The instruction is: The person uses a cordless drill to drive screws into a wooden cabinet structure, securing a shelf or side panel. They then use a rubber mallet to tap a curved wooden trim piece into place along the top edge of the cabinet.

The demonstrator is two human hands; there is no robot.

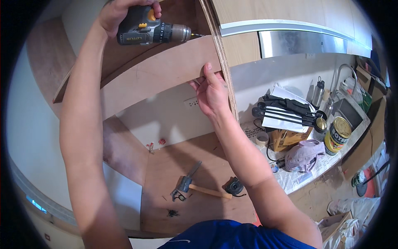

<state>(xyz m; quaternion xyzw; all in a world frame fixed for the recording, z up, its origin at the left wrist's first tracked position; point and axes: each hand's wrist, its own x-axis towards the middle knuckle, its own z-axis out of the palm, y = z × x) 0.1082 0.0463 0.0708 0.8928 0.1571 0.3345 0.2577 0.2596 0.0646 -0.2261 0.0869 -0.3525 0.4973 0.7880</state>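
Observation:
At the top of the head view my left hand [115, 17] grips a grey cordless drill [139, 36] with orange and yellow controls. It points right, and its bit [197, 35] reaches the upper edge of a thin wooden board [161, 76] beside the upright plywood panel [226, 70]. Lower down, my right hand [214, 93] is closed on the board's lower edge by that panel, thumb against its face and fingers partly hidden underneath. Whether the bit tip meets a screw is too small to tell.
Below, a wooden surface holds a wood-handled hammer [209, 191], a black tape measure [234, 186] and a small pile of screws [172, 213]. On the right, a covered counter [292, 180] carries a paint can [338, 137], a cardboard box [286, 139], a lilac bag [304, 155] and a bottle [318, 93].

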